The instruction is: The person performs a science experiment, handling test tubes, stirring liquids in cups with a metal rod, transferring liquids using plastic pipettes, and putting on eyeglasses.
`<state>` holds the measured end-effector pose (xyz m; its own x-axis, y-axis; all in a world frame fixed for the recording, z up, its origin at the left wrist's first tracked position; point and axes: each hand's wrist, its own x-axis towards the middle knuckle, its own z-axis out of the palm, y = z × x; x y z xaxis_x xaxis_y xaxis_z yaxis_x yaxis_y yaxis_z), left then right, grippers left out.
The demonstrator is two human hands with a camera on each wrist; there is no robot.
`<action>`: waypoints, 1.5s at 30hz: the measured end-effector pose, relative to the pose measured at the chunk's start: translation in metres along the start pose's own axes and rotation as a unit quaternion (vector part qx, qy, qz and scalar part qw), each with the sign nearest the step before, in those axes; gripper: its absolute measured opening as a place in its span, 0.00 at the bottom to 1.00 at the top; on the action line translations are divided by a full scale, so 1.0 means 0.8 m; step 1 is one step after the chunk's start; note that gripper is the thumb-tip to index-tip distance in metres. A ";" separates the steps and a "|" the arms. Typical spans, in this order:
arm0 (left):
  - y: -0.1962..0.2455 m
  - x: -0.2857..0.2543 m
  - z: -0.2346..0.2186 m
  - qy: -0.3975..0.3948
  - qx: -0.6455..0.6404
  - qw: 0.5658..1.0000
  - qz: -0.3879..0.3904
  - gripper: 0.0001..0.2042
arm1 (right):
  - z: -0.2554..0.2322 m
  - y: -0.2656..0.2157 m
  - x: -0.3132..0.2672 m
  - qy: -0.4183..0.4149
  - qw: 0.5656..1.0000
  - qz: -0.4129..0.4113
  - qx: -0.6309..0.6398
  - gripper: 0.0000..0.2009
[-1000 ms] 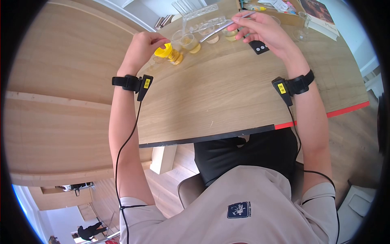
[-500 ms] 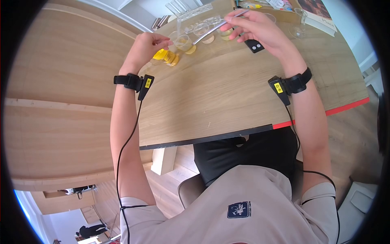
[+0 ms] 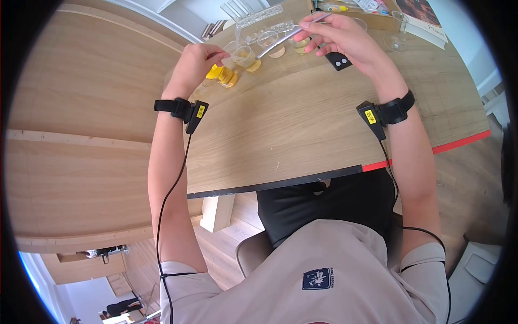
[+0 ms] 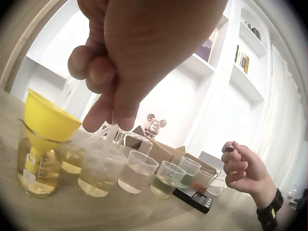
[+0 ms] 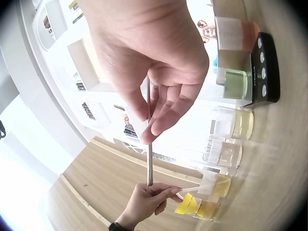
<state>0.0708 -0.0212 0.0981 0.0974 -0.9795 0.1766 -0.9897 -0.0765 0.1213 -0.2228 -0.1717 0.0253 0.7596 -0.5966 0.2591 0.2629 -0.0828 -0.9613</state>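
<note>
My left hand (image 3: 194, 67) pinches a thin translucent stick (image 4: 112, 134) between thumb and fingers. Its lower end stands in a clear cup (image 4: 96, 180) of pale yellow liquid. Left of that cup, a yellow funnel (image 4: 50, 118) sits in the mouth of a beaker (image 4: 41, 183) with amber liquid. My right hand (image 3: 345, 43) pinches a slim silver metal rod (image 5: 149, 166) near its upper part, other fingers loosely bent. The rod slants down and left, and its lower end overlaps the edge of the cup in the head view.
More clear cups, one with colourless liquid (image 4: 137, 178) and others with greenish liquid (image 4: 163, 185), stand in a row. Beside them lies a black box with round white buttons (image 4: 195, 199). A tall glass (image 3: 398, 32) and a book (image 3: 426, 24) are at the back right.
The right hand with the silver rod has come slightly left, then stays nearly still. The left hand keeps its pinch above the cup, with only a small wrist shift.
</note>
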 end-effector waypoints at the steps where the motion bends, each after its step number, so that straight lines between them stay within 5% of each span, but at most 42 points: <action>1: 0.000 -0.001 0.000 0.008 0.016 1.000 0.010 0.09 | 0.000 0.000 0.000 0.000 1.000 0.000 0.002 0.17; 45: 0.010 -0.001 -0.005 -0.005 -0.020 1.000 0.007 0.09 | -0.001 0.001 -0.002 0.008 1.000 0.001 0.005 0.17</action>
<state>0.0637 -0.0201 0.1029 0.0830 -0.9822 0.1684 -0.9858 -0.0562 0.1580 -0.2242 -0.1711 0.0237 0.7510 -0.6092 0.2548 0.2669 -0.0729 -0.9610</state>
